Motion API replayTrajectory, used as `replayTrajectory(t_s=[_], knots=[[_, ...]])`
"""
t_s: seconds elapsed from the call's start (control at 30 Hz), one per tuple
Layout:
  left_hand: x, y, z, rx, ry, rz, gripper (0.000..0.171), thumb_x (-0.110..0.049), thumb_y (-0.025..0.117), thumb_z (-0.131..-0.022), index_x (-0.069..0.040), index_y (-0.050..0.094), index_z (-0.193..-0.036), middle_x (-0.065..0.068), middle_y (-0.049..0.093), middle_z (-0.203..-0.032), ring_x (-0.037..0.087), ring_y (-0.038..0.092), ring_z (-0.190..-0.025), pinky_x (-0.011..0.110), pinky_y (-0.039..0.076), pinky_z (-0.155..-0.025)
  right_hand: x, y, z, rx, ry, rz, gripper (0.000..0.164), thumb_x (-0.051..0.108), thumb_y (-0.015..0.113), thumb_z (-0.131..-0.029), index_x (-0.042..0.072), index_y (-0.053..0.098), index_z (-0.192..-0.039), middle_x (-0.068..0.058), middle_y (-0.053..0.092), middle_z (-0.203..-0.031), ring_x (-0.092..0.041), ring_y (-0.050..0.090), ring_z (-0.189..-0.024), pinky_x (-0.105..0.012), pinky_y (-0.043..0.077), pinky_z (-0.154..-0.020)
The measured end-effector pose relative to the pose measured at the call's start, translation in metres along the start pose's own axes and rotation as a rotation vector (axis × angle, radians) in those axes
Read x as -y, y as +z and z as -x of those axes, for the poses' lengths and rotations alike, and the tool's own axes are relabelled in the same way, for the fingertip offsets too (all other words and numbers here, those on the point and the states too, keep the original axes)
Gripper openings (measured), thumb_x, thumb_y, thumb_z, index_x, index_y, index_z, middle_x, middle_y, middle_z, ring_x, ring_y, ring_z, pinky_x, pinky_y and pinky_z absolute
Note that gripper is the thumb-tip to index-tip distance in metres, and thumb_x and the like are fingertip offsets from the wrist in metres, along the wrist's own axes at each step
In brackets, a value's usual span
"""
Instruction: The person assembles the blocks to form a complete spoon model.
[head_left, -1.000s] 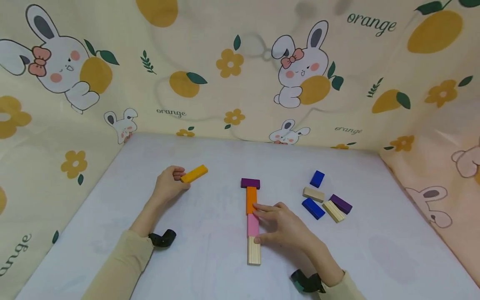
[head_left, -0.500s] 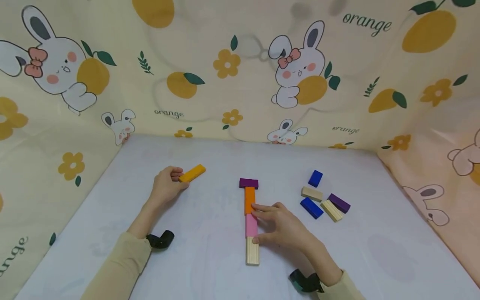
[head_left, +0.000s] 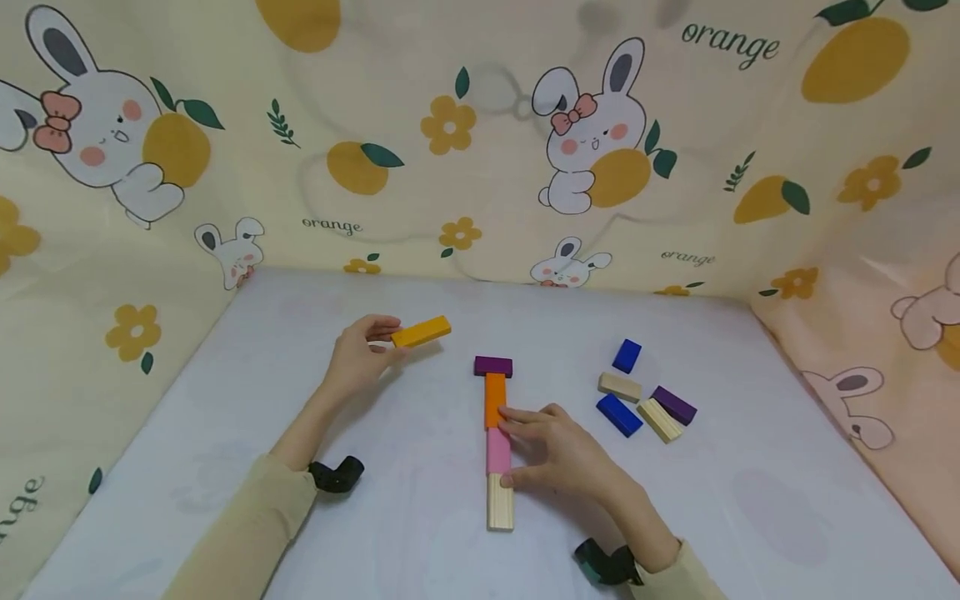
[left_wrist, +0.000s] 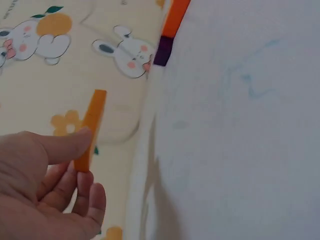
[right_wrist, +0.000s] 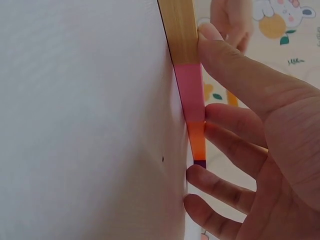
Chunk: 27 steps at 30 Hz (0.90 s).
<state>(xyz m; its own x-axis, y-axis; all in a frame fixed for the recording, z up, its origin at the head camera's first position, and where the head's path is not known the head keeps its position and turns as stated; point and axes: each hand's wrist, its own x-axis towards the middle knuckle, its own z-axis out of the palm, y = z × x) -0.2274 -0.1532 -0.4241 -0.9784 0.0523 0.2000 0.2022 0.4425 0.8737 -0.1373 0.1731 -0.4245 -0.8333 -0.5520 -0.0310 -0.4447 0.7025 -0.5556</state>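
Above the table, my left hand [head_left: 358, 360] pinches a yellow-orange wooden block [head_left: 422, 332] between thumb and fingers; the left wrist view shows the same block [left_wrist: 91, 131] with the thumb across it. A row of blocks runs away from me on the table: a plain wood block [head_left: 500, 507], a pink block [head_left: 498, 454], an orange block [head_left: 495, 393] and, crosswise at the far end, a purple block [head_left: 492, 366]. Beside the row, my right hand [head_left: 566, 454] rests with its thumb at the plain block and fingertips near the orange-pink joint, fingers loosely extended.
Several loose blocks lie to the right: a far blue block [head_left: 627, 356], a nearer blue block [head_left: 619, 415], two plain blocks, one of them the upper plain block [head_left: 619, 387], and a purple block [head_left: 674, 406]. A printed cloth [head_left: 405, 108] walls the white table [head_left: 420, 533].
My left hand has moved to the right and away from me, lifting the yellow-orange block closer to the row. The right hand stays at the row; the head view has shifted slightly.
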Motion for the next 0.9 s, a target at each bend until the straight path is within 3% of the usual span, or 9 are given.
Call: replayTrajectory(t_s=[0.2, 0.43, 0.73, 0.9], knots=[[0.004, 0.019, -0.014, 0.057, 0.050, 0.018, 0.040, -0.002, 0.077, -0.084, -0.001, 0.061, -0.120, 0.012, 0.064, -0.118, 0.027, 0.059, -0.107, 0.040, 0.052, -0.089, 0.001, 0.000, -0.001, 0.003, 0.002, 0.008, 0.073, 0.056, 0.079, -0.074, 0.022, 0.061, -0.137, 0.013, 0.048, -0.145, -0.011, 0.044, -0.106, -0.033, 0.047, -0.083], [0.012, 0.035, -0.019, 0.086, -0.004, 0.038, 0.042, -0.005, 0.078, -0.084, -0.001, 0.060, -0.122, 0.008, 0.063, -0.118, 0.023, 0.058, -0.108, 0.037, 0.051, -0.092, 0.000, 0.001, 0.001, 0.014, 0.004, 0.018, 0.072, 0.055, 0.080, -0.074, 0.022, 0.062, -0.136, 0.014, 0.048, -0.144, -0.012, 0.044, -0.109, -0.035, 0.047, -0.087], [0.005, 0.047, -0.034, 0.127, -0.079, 0.070, 0.043, -0.008, 0.076, -0.087, -0.002, 0.059, -0.126, 0.004, 0.060, -0.121, 0.020, 0.057, -0.108, 0.031, 0.051, -0.091, 0.002, -0.001, -0.001, 0.020, 0.009, 0.000, 0.072, 0.053, 0.081, -0.075, 0.022, 0.061, -0.137, 0.014, 0.048, -0.145, -0.013, 0.044, -0.110, -0.036, 0.047, -0.088], [0.001, 0.060, -0.041, 0.164, -0.080, 0.083, 0.042, -0.006, 0.075, -0.087, -0.003, 0.059, -0.126, 0.004, 0.060, -0.120, 0.021, 0.059, -0.105, 0.030, 0.052, -0.089, 0.001, 0.000, -0.002, 0.016, 0.007, 0.004, 0.072, 0.053, 0.081, -0.075, 0.022, 0.061, -0.137, 0.014, 0.048, -0.145, -0.012, 0.044, -0.111, -0.035, 0.048, -0.088]])
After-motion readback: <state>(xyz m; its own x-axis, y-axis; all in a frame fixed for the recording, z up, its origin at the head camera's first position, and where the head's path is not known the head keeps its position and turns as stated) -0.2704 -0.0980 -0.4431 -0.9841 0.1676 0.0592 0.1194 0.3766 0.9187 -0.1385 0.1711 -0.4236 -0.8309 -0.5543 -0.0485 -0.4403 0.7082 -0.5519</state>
